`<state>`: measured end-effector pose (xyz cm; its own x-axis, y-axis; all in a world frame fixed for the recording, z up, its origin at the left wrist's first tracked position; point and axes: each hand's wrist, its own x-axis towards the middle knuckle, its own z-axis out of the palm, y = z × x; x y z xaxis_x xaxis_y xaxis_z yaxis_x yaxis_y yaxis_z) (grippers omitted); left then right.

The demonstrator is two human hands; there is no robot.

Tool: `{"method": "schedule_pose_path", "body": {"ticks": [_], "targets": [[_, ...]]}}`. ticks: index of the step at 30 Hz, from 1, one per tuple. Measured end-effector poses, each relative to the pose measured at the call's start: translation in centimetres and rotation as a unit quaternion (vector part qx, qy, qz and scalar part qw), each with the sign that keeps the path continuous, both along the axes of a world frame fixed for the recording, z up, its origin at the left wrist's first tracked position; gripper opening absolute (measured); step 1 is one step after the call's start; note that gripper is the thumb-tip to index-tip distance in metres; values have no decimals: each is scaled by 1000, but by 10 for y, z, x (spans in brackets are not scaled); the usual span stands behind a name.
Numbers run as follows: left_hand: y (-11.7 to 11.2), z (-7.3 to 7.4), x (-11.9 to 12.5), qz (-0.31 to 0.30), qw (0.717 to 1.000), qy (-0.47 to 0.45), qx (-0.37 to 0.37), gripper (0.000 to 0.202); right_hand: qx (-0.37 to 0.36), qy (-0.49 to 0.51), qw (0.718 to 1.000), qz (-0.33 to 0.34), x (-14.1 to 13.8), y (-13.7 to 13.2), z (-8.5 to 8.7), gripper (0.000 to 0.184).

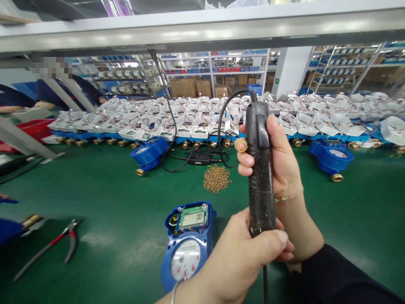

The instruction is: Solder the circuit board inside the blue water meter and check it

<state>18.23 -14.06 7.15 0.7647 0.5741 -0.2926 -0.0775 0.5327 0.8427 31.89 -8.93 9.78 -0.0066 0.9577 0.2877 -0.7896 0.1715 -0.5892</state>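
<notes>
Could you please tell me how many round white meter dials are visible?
3: one on the front meter, one on the back-left meter, one on the back-right meter; others may be hidden.

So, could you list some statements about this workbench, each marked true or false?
The left hand and right hand both hold the black cylindrical corded tool. True.
The heap of tiny brass-coloured metal pieces lies right of the tool. False: the heap lies left of it.
The nearest open blue plastic meter shows digits on its display. True.
The red-and-grey-handled metal pliers are in the left hand. False: the pliers lie on the green tabletop.
</notes>
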Motion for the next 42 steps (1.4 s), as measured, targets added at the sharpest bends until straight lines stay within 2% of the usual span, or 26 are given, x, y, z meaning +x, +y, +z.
{"method": "schedule_pose_path", "body": {"ticks": [5,8,12,14,18,23,28,42], "targets": [[3,-3,-2,-7,1000,11,22,25,3,-10,1000,-3,-1,-1,0,45],[7,-4,-2,18,998,25,57,29,0,-24,999,-30,-4,-2,-1,45],[8,-6,1,15,994,76,82,17,13,-39,998,-50,-10,-4,-1,45],[7,-9,2,11,995,76,57,16,33,-41,998,-42,-12,-4,-1,43],[5,-16,2,21,1000,18,-15,18,58,-32,998,-23,-15,-3,-3,37],[2,-26,3,-44,992,-81,-82,20,59,-10,998,33,-16,-4,-4,42],[3,-30,6,-49,989,-103,-97,21,75,4,996,42,-16,-6,-4,40],[-2,-28,7,-40,987,-109,-111,20,68,1,996,54,-14,-7,-4,43]]}}
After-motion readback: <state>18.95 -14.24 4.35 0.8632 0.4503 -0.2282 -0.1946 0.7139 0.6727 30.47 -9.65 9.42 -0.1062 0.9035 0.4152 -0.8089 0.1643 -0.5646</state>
